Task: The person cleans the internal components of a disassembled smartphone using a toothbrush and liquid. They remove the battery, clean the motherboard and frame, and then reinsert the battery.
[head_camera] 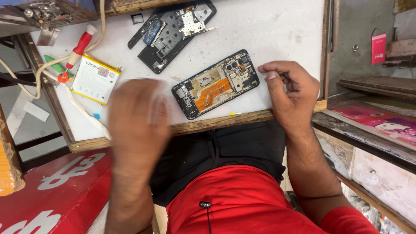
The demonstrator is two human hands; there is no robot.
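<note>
Opened phone on table between hands; battery left, back cover behind.

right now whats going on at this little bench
A person sits at a white worktop with a wooden edge, a phone opened up with its orange flex and circuit boards bare lying between the hands. The right hand rests beside it, fingers curled. The left hand is blurred in front. A flat white battery pack and a red-handled screwdriver lie to the left.

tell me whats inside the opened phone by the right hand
The opened phone shows an orange flex strip, metal shields and camera lenses. No battery sits in it. Anything beneath those parts is hidden.
</note>
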